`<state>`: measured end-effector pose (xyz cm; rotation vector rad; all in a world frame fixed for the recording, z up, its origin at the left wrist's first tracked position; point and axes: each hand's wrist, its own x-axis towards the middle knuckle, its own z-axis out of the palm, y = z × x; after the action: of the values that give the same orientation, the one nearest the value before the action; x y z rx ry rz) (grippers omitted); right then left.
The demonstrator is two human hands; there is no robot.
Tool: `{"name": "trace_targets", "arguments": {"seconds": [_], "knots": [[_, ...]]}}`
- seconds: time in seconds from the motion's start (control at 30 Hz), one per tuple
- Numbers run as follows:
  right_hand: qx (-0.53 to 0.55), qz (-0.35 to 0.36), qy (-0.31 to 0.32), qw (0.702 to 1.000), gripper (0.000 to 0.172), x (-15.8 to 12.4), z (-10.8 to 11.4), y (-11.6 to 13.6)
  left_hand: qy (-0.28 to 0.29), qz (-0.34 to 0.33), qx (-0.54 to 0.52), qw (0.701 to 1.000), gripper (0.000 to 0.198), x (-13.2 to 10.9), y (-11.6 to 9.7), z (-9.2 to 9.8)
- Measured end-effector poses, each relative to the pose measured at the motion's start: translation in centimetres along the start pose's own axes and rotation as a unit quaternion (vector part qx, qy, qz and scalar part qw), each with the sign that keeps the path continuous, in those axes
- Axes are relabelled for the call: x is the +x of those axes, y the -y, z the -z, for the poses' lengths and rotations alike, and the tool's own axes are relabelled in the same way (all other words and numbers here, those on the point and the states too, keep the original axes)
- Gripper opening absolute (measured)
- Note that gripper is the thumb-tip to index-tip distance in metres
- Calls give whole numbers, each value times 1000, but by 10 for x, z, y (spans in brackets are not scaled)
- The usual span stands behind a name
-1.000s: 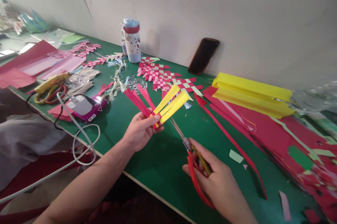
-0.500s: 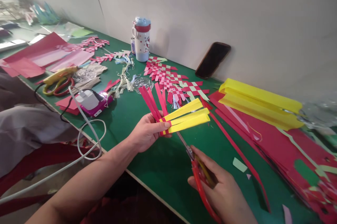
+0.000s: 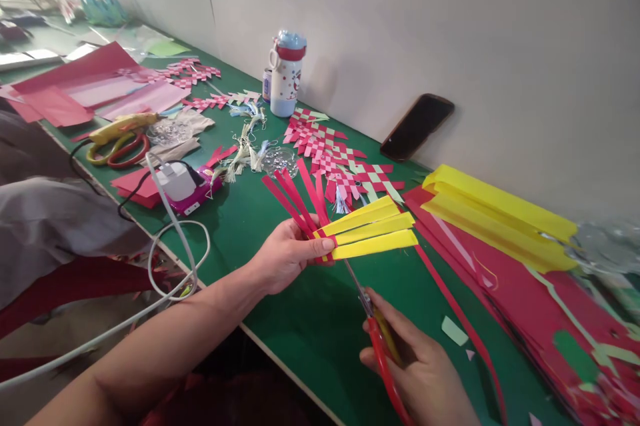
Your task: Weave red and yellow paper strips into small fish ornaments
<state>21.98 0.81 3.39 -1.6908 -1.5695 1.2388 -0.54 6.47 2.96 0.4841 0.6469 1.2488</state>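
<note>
My left hand [image 3: 295, 249] pinches a piece of woven paper strips [image 3: 373, 229] between thumb and fingers. Its red strips fan away from me and its yellow strips point right. In my right hand [image 3: 415, 353] is a pair of scissors [image 3: 383, 353] with red and yellow handles. The blades look nearly closed, and their tip reaches just below the woven piece; whether it touches the paper I cannot tell. Finished-looking checkered weaves [image 3: 340, 156] in red, pink and pale green lie on the green table [image 3: 300, 333] beyond my hands.
A bottle [image 3: 287, 76] and a phone [image 3: 417, 126] stand by the wall. Yellow paper [image 3: 495, 219] lies over red sheets [image 3: 525, 306] at right. Left are a purple device [image 3: 193, 196] with a white cable [image 3: 175, 233], more scissors [image 3: 125, 149] and tassels [image 3: 245, 153].
The view has shifted slightly. The yellow strips are now spread a little further apart in my left hand. My right hand keeps hold of the scissors below the weave.
</note>
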Motion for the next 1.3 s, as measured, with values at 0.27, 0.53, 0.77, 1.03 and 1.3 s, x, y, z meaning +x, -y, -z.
{"name": "trace_targets", "arguments": {"seconds": [0.27, 0.53, 0.77, 1.03, 1.3], "knots": [[-64, 44, 29, 997, 59, 8, 2, -8, 5, -12, -34, 999, 29, 0, -1, -2], [-61, 54, 11, 997, 60, 6, -5, -13, 27, -31, -47, 998, 24, 1, 0, 0], [-82, 81, 8, 993, 57, 6, -5, -15, 30, -36, -51, 998, 24, 1, 0, 1], [-30, 50, -74, 996, 55, -3, -23, -16, 28, -39, -21, 999, 30, 1, 0, 0], [-22, 37, -64, 997, 55, -5, -23, -13, 31, -56, -15, 998, 24, 1, 0, 1]]}}
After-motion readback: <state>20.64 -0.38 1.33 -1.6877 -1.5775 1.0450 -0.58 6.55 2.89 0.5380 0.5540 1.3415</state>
